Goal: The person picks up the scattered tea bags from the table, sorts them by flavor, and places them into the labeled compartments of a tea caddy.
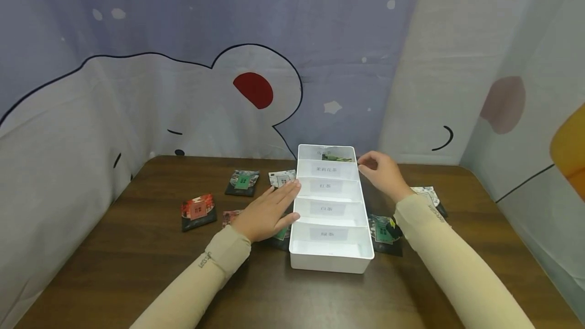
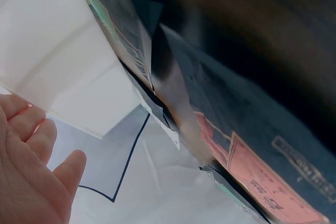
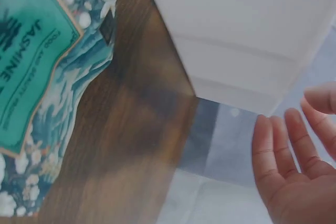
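Note:
A long white divided box (image 1: 331, 263) stands on the table, with several compartments and a label in each. A green packet (image 1: 336, 158) lies in its farthest compartment. My left hand (image 1: 268, 211) lies along the box's left side, fingers straight and fingertips at the rim. At the far right corner is my right hand (image 1: 383, 172), its fingers loosely bent beside the wall. The right wrist view shows nothing between these fingers (image 3: 296, 135). Near the right forearm lies a green-labelled jasmine tea packet (image 3: 31, 72), partly under the sleeve in the head view.
Left of the box lie a red-labelled packet (image 1: 198, 211), a green-labelled packet (image 1: 242, 182) and a white packet (image 1: 281, 177). More packets are partly hidden under my left hand. Another white packet (image 1: 427, 194) lies at the right. A patterned curtain (image 1: 192, 100) hangs behind the table.

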Motion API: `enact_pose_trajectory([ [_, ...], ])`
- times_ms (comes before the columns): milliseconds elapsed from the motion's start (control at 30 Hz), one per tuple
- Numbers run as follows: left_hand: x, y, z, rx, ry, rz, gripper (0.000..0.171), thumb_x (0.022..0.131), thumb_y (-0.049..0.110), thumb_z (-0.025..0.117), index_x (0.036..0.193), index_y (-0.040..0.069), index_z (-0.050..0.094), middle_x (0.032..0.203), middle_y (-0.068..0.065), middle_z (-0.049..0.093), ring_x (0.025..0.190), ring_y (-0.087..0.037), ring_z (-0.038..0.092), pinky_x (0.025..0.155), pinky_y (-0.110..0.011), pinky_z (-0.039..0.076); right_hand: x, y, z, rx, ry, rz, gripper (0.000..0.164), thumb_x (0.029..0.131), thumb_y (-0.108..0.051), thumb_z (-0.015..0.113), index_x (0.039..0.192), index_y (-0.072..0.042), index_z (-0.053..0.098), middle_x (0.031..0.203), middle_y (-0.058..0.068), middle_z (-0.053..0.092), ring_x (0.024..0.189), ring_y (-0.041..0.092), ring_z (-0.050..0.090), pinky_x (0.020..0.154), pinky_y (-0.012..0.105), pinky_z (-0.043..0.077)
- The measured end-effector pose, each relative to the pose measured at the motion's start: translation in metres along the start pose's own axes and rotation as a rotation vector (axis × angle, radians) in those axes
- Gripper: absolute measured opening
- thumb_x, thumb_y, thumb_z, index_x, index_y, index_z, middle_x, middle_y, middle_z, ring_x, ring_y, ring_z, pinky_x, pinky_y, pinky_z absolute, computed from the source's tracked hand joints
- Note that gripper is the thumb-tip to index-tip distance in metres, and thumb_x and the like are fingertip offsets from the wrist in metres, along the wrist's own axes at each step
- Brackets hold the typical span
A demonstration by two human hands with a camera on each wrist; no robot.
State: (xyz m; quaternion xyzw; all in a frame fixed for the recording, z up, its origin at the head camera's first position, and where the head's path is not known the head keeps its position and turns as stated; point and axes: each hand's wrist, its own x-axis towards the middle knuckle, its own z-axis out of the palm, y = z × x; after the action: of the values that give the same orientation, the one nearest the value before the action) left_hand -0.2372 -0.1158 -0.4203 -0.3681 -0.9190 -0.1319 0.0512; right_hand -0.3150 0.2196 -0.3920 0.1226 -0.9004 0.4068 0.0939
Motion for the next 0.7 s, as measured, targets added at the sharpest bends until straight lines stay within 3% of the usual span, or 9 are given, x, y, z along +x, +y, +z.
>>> enact_pose_trajectory([
  [533,0.000,-0.001,0.002,0.003,-0.009,-0.012,0.070,0.108,0.046,0.044,0.162,0.009,0.020,0.168,-0.006,0.019,0.154,-0.023,0.019,0.125,-0.051,0.015,-0.042,-0.004,-0.023,-0.160,-0.167,-0.011,0.025,0.094,-0.008,0.067,0.116,0.004,0.067,0.107,0.018,0.071,0.098,0.034,0.068,0.086,0.051,0.057],
  [700,0.000,-0.001,0.002,0.011,-0.010,-0.008,0.070,0.108,0.046,0.043,0.162,0.008,0.021,0.168,-0.007,0.020,0.154,-0.024,0.020,0.125,-0.052,0.015,-0.056,-0.002,-0.030,-0.212,-0.287,-0.011,0.028,0.093,-0.012,0.070,0.116,0.004,0.067,0.108,0.017,0.071,0.096,0.032,0.068,0.082,0.050,0.058],
])
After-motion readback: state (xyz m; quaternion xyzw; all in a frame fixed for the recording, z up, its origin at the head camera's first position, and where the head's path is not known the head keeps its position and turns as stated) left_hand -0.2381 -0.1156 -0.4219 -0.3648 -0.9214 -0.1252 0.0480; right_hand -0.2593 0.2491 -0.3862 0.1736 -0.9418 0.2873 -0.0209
